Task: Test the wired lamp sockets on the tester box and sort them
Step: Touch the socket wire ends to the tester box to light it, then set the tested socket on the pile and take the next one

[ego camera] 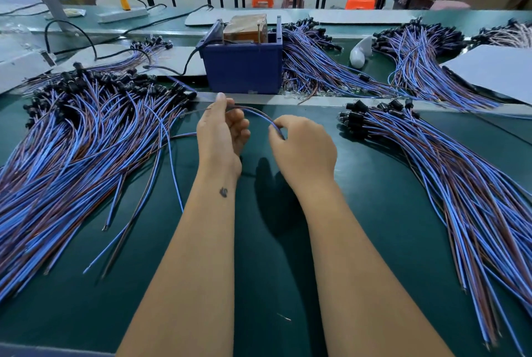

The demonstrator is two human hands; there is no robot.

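A blue tester box (243, 67) with a taped brown block and upright metal pins stands at the middle back of the green mat. My left hand (223, 132) pinches one blue-and-brown wire pair (256, 113) just in front of the box. My right hand (302, 146) grips the same pair a little to the right, so the wires arch between both hands. The pair's socket is hidden. A big pile of wired black sockets (86, 126) lies on the left. A smaller pile (431, 155) lies on the right.
More socket bundles (316, 65) lie behind and right of the box, with a white object (359, 52) among them. A black cable (172, 68) runs left from the box. Grey card sheets (495, 71) sit at back right. Stools and tables stand beyond.
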